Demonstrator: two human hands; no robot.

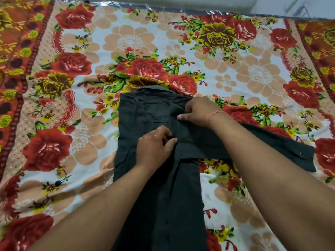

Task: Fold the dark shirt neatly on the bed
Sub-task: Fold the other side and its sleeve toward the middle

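Observation:
The dark shirt (145, 113) lies lengthwise in the middle of the bed, collar at the far end, its sides folded in to a narrow strip. One sleeve (268, 147) sticks out flat to the right, cuff button showing. My left hand (154, 145) pinches the fabric at the fold edge in the shirt's middle. My right hand (197, 111) presses on the shoulder area near the collar, fingers curled into the cloth, thumb stretched left. My forearms hide part of the lower shirt and sleeve.
A floral bedsheet (235, 73) with red roses covers the bed on all sides of the shirt. Its far edge (163, 8) meets a pale floor or wall. A small dark bead (58, 183) lies on the sheet at the left.

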